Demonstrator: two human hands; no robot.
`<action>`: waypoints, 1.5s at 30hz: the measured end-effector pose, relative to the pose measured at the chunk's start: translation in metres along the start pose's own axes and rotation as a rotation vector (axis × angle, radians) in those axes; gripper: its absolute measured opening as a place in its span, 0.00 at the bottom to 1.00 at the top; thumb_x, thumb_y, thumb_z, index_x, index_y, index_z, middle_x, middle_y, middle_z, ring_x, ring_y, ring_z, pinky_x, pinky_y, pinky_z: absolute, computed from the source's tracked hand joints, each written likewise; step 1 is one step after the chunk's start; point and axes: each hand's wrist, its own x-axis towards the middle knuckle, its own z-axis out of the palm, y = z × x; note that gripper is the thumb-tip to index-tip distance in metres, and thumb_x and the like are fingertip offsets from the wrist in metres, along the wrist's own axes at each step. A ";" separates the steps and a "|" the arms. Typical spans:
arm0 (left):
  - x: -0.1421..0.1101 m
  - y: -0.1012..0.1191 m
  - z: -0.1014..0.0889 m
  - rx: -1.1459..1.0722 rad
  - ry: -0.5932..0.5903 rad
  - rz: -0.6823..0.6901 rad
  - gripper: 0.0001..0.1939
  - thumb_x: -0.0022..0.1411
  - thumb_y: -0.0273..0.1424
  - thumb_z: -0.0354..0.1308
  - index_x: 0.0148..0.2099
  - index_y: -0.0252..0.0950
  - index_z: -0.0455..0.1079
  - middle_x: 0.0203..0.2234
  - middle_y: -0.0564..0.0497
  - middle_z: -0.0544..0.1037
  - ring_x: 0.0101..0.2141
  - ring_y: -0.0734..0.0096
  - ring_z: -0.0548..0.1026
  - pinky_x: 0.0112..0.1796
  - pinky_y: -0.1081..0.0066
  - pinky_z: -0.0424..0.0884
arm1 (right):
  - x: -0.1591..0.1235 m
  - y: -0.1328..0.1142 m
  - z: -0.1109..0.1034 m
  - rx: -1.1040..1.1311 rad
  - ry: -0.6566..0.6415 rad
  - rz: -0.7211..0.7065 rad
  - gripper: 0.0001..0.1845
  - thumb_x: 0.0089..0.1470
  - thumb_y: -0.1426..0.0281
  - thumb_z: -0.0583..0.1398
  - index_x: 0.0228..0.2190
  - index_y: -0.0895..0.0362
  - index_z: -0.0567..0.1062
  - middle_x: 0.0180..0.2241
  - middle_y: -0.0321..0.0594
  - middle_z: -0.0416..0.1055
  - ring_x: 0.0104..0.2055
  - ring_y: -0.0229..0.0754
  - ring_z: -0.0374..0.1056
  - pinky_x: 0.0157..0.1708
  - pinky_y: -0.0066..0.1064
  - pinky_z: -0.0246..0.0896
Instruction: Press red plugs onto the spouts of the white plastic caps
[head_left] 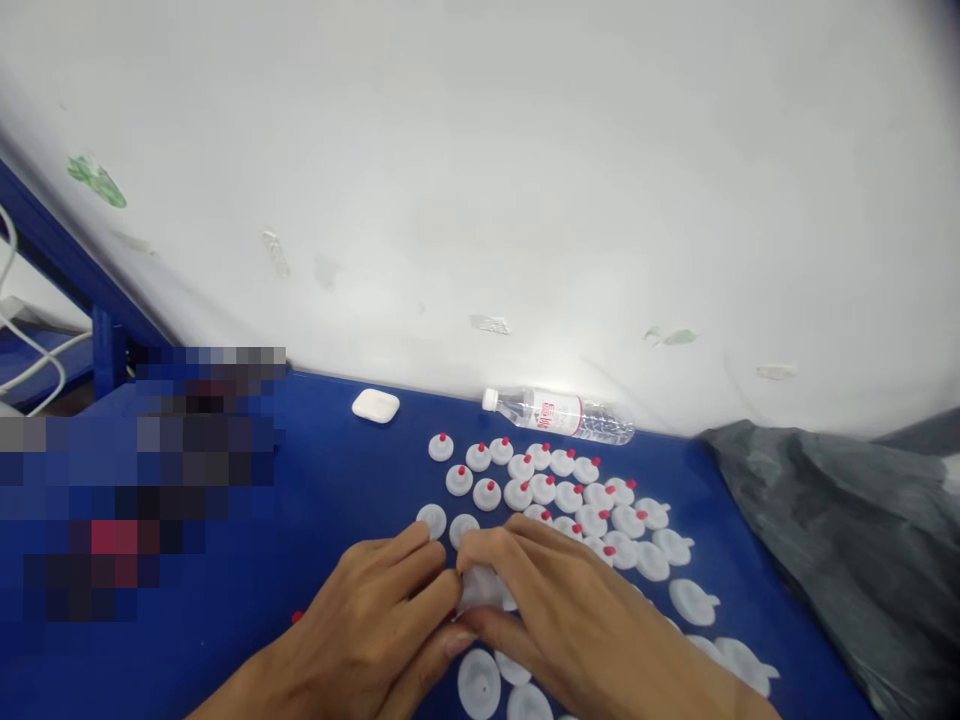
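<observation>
My right hand (559,605) is closed around a translucent white plastic disc (480,588), pinched between thumb and fingers. My left hand (382,610) meets it, fingertips pressed together at the disc's edge. A bit of red shows between the left fingertips, looking like one of the small red tips; most of it is hidden. Beyond the hands stand several white discs with red tips (487,493) on their stems. Plain white discs (478,684) without a visible red tip lie below the hands, and others with side tabs (694,601) lie to the right.
A clear water bottle (559,414) lies on its side by the white wall, with a small white case (376,405) to its left. Dark grey plastic sheeting (810,540) covers the right edge of the blue table (330,470). Pixelated patches hide the left side.
</observation>
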 end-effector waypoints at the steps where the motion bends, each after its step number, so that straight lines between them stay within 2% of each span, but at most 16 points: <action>1: 0.000 0.000 -0.001 -0.014 -0.010 -0.002 0.13 0.78 0.31 0.42 0.37 0.42 0.59 0.24 0.53 0.69 0.24 0.64 0.66 0.23 0.60 0.62 | 0.000 0.001 0.000 0.019 0.014 0.011 0.14 0.60 0.72 0.72 0.41 0.49 0.73 0.38 0.30 0.80 0.36 0.43 0.78 0.36 0.30 0.73; 3: 0.001 -0.001 -0.003 -0.007 -0.034 -0.013 0.13 0.78 0.34 0.41 0.38 0.42 0.59 0.25 0.53 0.70 0.25 0.63 0.68 0.23 0.60 0.63 | -0.001 0.004 0.000 0.090 0.016 0.080 0.14 0.62 0.69 0.72 0.44 0.50 0.72 0.40 0.30 0.81 0.37 0.44 0.79 0.39 0.32 0.73; 6: 0.003 -0.004 -0.005 0.068 -0.050 0.004 0.14 0.78 0.40 0.47 0.40 0.40 0.62 0.27 0.52 0.72 0.27 0.63 0.71 0.23 0.60 0.66 | -0.001 0.006 -0.003 0.229 -0.015 0.159 0.12 0.66 0.64 0.68 0.46 0.50 0.72 0.40 0.31 0.82 0.40 0.44 0.80 0.43 0.32 0.72; 8: 0.004 -0.007 -0.004 0.126 -0.037 0.041 0.11 0.78 0.36 0.49 0.39 0.40 0.63 0.25 0.52 0.72 0.26 0.63 0.71 0.22 0.61 0.64 | -0.001 0.004 -0.006 0.285 -0.015 0.183 0.11 0.67 0.64 0.68 0.45 0.51 0.73 0.40 0.30 0.81 0.40 0.43 0.80 0.42 0.31 0.71; 12: 0.000 -0.007 0.000 0.111 -0.023 0.042 0.10 0.72 0.23 0.50 0.36 0.41 0.62 0.24 0.53 0.69 0.25 0.64 0.66 0.20 0.61 0.58 | -0.003 0.000 -0.005 0.321 -0.040 0.190 0.21 0.58 0.65 0.75 0.46 0.52 0.72 0.42 0.29 0.81 0.41 0.43 0.80 0.42 0.30 0.71; 15: -0.004 -0.005 -0.001 -0.051 0.004 -0.055 0.13 0.74 0.24 0.47 0.35 0.43 0.58 0.23 0.55 0.68 0.23 0.66 0.65 0.23 0.61 0.61 | -0.008 0.004 -0.004 0.181 -0.012 0.083 0.18 0.64 0.66 0.71 0.50 0.52 0.72 0.43 0.32 0.82 0.41 0.44 0.80 0.44 0.32 0.73; 18: -0.003 -0.010 -0.010 -0.103 0.149 -0.250 0.18 0.78 0.25 0.40 0.32 0.43 0.52 0.20 0.59 0.61 0.20 0.71 0.63 0.23 0.65 0.61 | -0.013 0.020 -0.012 -0.100 0.096 -0.015 0.14 0.73 0.70 0.61 0.57 0.53 0.70 0.47 0.38 0.82 0.45 0.46 0.80 0.47 0.37 0.74; 21: 0.002 -0.023 -0.020 -0.012 0.247 -0.400 0.20 0.79 0.24 0.40 0.30 0.42 0.48 0.20 0.60 0.56 0.20 0.71 0.59 0.24 0.65 0.58 | -0.015 0.037 -0.024 -0.167 0.119 0.086 0.10 0.73 0.74 0.59 0.52 0.51 0.73 0.49 0.38 0.80 0.49 0.46 0.79 0.50 0.38 0.75; 25: 0.006 -0.037 -0.018 0.143 0.122 -0.465 0.14 0.76 0.28 0.49 0.33 0.43 0.59 0.24 0.56 0.67 0.28 0.63 0.65 0.29 0.62 0.60 | -0.012 0.041 -0.021 -0.146 -0.005 0.136 0.07 0.67 0.77 0.62 0.42 0.51 0.76 0.50 0.41 0.76 0.53 0.49 0.75 0.51 0.42 0.75; 28: 0.004 -0.040 -0.010 0.213 -0.005 -0.510 0.10 0.73 0.28 0.48 0.36 0.43 0.62 0.29 0.52 0.73 0.34 0.57 0.69 0.29 0.61 0.61 | -0.009 0.037 -0.009 -0.149 -0.094 0.169 0.06 0.68 0.74 0.63 0.39 0.51 0.78 0.44 0.41 0.73 0.46 0.49 0.75 0.44 0.43 0.77; 30: 0.001 -0.040 -0.006 0.237 -0.070 -0.528 0.09 0.72 0.27 0.47 0.36 0.43 0.62 0.30 0.51 0.74 0.35 0.55 0.70 0.29 0.61 0.62 | -0.008 0.036 -0.005 -0.154 -0.169 0.222 0.05 0.69 0.72 0.63 0.39 0.51 0.80 0.43 0.40 0.73 0.43 0.48 0.76 0.42 0.43 0.77; 32: -0.002 -0.040 -0.002 0.246 -0.127 -0.538 0.09 0.70 0.27 0.47 0.36 0.43 0.62 0.30 0.51 0.74 0.36 0.54 0.71 0.28 0.61 0.64 | -0.008 0.038 -0.007 -0.181 -0.231 0.261 0.05 0.68 0.71 0.65 0.43 0.51 0.81 0.45 0.41 0.76 0.44 0.49 0.77 0.46 0.45 0.76; 35: -0.004 -0.038 0.003 0.246 -0.191 -0.548 0.10 0.70 0.26 0.46 0.35 0.43 0.62 0.30 0.50 0.73 0.35 0.54 0.73 0.28 0.60 0.65 | -0.010 0.044 -0.017 -0.260 -0.254 0.329 0.08 0.69 0.70 0.64 0.49 0.52 0.81 0.46 0.41 0.79 0.46 0.51 0.78 0.48 0.46 0.74; 37: -0.005 -0.037 0.004 0.247 -0.214 -0.554 0.10 0.70 0.26 0.46 0.35 0.43 0.63 0.31 0.50 0.74 0.34 0.55 0.73 0.27 0.61 0.66 | -0.011 0.048 -0.023 -0.327 -0.266 0.386 0.09 0.70 0.70 0.62 0.48 0.52 0.81 0.43 0.41 0.80 0.43 0.52 0.79 0.44 0.43 0.72; 41: -0.004 -0.035 0.001 0.244 -0.226 -0.551 0.11 0.72 0.26 0.46 0.36 0.42 0.64 0.30 0.51 0.74 0.33 0.57 0.74 0.28 0.61 0.66 | -0.010 0.055 -0.024 -0.362 -0.329 0.429 0.06 0.67 0.74 0.64 0.39 0.53 0.82 0.37 0.40 0.81 0.38 0.49 0.78 0.34 0.36 0.67; 45: -0.003 -0.036 -0.004 0.239 -0.149 -0.536 0.13 0.75 0.27 0.43 0.38 0.42 0.66 0.30 0.51 0.75 0.33 0.57 0.74 0.30 0.60 0.65 | -0.010 0.052 -0.026 -0.304 -0.291 0.436 0.05 0.67 0.73 0.63 0.39 0.52 0.79 0.41 0.36 0.80 0.33 0.43 0.76 0.31 0.34 0.65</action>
